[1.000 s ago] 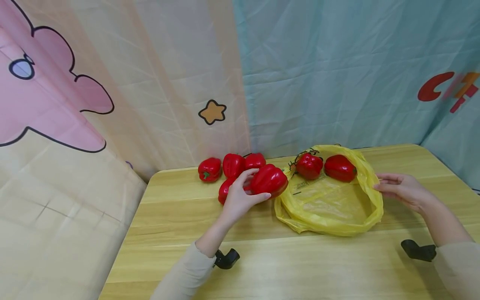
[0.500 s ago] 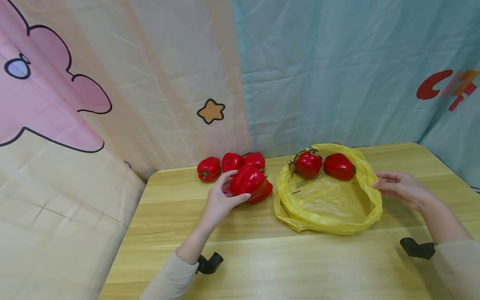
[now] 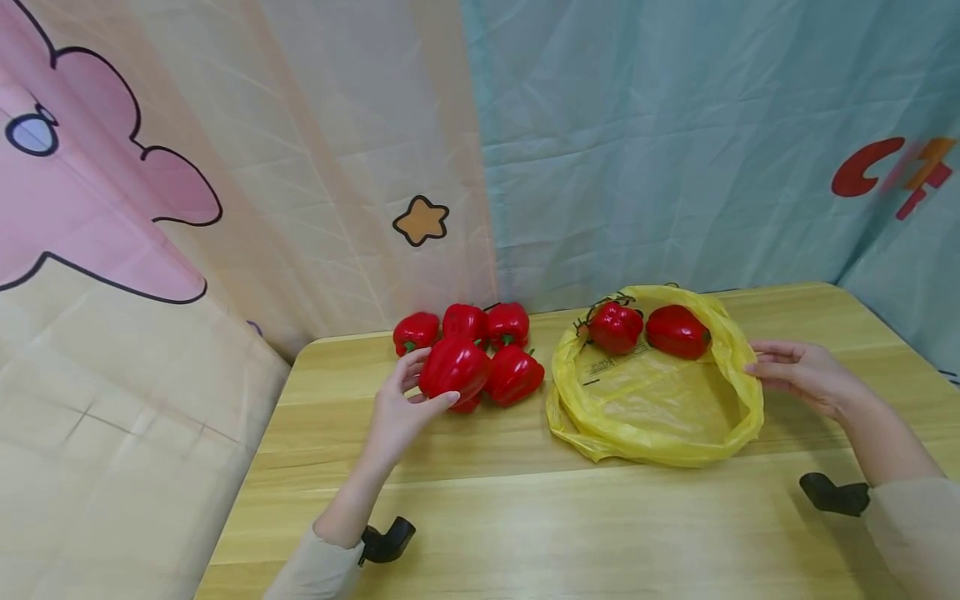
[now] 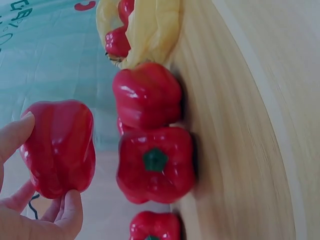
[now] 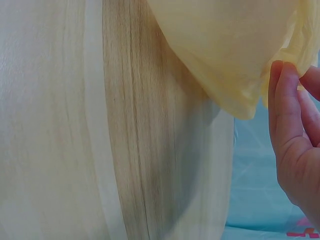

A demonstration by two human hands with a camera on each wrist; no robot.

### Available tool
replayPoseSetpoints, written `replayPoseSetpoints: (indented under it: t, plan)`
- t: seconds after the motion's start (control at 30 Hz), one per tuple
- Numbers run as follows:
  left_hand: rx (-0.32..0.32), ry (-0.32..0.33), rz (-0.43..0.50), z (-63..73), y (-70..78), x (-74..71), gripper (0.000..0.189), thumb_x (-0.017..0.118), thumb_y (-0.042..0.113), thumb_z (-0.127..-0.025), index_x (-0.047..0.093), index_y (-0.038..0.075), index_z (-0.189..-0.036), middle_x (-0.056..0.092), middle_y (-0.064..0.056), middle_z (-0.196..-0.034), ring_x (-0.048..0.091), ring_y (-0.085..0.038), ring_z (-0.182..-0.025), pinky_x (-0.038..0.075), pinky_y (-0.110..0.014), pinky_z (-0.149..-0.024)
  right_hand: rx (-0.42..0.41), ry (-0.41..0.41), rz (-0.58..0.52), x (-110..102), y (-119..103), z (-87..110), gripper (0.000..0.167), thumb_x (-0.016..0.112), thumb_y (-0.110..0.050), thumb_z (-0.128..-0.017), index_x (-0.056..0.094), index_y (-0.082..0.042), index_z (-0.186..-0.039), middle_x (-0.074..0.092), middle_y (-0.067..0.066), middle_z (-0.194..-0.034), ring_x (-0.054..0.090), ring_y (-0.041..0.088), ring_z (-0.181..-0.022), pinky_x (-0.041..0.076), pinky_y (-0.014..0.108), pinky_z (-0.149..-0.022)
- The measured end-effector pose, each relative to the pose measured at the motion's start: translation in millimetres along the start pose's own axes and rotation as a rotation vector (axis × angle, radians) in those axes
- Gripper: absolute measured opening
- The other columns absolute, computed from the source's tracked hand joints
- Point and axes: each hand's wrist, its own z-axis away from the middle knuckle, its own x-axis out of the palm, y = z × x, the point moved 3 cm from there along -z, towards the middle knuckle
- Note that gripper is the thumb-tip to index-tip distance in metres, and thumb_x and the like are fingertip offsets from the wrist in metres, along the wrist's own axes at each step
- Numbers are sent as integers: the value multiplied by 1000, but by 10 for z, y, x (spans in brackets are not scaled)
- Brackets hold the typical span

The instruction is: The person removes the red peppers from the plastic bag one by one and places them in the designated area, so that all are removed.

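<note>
My left hand point(image 3: 396, 412) holds a red bell pepper point(image 3: 454, 367) between thumb and fingers, raised over the left group of peppers. In the left wrist view, this pepper point(image 4: 60, 150) stands apart from the ones on the table, its sides glossy and ridged. Around it lie several more red bell peppers point(image 3: 513, 377) with green stems, one partly hidden beneath it. To the right, a yellow plastic bag point(image 3: 660, 454) sits with its mouth spread wide. My right hand point(image 3: 808, 382) pinches the bag's right rim; the right wrist view shows thumb and fingertips on the thin plastic.
Two red bell peppers point(image 3: 678, 332) lie at the back of the bag's mouth, with dark, thin stems point(image 3: 621, 297) behind the left one. The wooden table point(image 3: 600, 533) ends at a printed curtain point(image 3: 660, 167) along its back edge.
My left hand has moved left with the bell pepper, away from the bag and over the pepper group, uncovering a pepper on the table. The right hand stays at the bag's rim.
</note>
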Motion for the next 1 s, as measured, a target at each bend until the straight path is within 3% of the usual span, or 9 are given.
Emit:
replayPoseSetpoints:
  t: [0.4, 1.0]
  plan:
    - [-79, 65, -1, 60, -158, -294, 69, 79, 21, -75, 42, 18, -134, 46, -10, -128, 46, -28, -115, 46, -43, -91, 9, 2, 3, -15, 10, -5, 36, 53, 11, -88, 72, -19, -94, 69, -1, -91, 66, 10, -82, 54, 23, -69]
    - [-162, 164, -10, 20, -448, -519, 71, 76, 24, -78, 38, 14, -137, 43, -12, -131, 43, -30, -117, 48, -44, -90, -1, 0, 13, -19, 8, 3, 36, 52, 11, -89, 71, -20, -95, 69, -2, -92, 66, 10, -82, 54, 23, -69]
